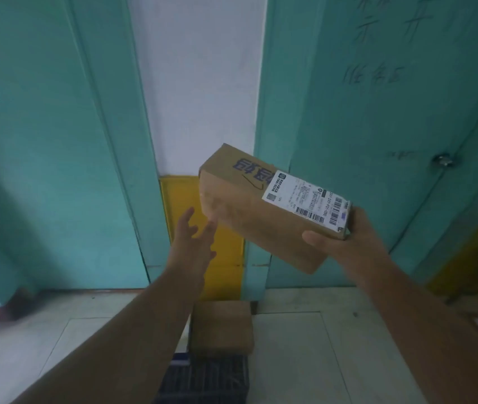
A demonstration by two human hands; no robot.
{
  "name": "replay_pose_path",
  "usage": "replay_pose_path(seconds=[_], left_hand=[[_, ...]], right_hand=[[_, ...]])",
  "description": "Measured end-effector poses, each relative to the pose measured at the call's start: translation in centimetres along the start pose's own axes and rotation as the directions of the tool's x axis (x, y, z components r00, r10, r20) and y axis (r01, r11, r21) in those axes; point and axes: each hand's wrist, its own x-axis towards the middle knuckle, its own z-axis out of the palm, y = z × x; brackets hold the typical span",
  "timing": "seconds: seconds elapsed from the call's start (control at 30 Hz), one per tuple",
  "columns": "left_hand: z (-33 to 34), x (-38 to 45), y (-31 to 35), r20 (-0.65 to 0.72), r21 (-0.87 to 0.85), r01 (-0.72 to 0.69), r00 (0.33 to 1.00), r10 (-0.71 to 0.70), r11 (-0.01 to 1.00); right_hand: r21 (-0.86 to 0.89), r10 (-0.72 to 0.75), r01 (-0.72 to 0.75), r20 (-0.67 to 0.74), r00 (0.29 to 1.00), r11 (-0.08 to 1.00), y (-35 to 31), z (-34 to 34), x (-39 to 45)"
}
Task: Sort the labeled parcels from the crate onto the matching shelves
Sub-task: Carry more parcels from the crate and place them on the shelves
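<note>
Parcel: brown cardboard parcel (264, 211) held up tilted in front of a teal door (377, 126).
Label: white shipping label (309, 199) on its top face; the print is too small to read.
Right hand: right hand (345, 240) grips the near end, thumb on the side face; fingers hidden behind.
Left hand: left hand (192, 243) spread, fingertips at the parcel's lower far corner; contact unclear.
Below: second box (221, 328) on a dark crate (208, 380), partly cut off.

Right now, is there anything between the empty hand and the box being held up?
Nothing. In the head view the left hand reaches with open fingers almost to the cardboard parcel, which the right hand grips.
</note>
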Motion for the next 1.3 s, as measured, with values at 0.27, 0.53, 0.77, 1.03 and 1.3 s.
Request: replay_pose_path(seconds=[0.27,0.53,0.77,1.03,1.3], left_hand=[[11.7,-2.6,-2.3,0.345,-0.148,0.286,0.912,-0.222,0.947],[22.2,-5.4,-7.2,0.522,-0.108,0.476,0.774,-0.357,0.873],[29.6,-4.9,-11.9,0.725,0.022,0.352,0.639,-0.258,0.936],[42.0,-5.0,-17.2,0.809,0.383,0.207,0.396,-0.435,0.900],[56.7,-12.6,-22.0,0.857,0.505,-0.083,0.163,-0.488,0.859]], right_hand=[[0.087,0.061,-0.101,0.380,0.923,0.991,2.2,-19.3,2.4],[-0.163,0.140,-0.144,-0.039,0.989,0.976,4.4,-27.8,1.7],[0.188,0.276,-0.228,-0.290,0.916,0.955,8.6,-31.2,3.2],[0.184,0.335,-0.280,-0.524,0.783,0.942,12.2,-39.6,1.7],[0.236,0.378,-0.309,-0.731,0.567,0.921,15.9,-51.9,-6.2]])
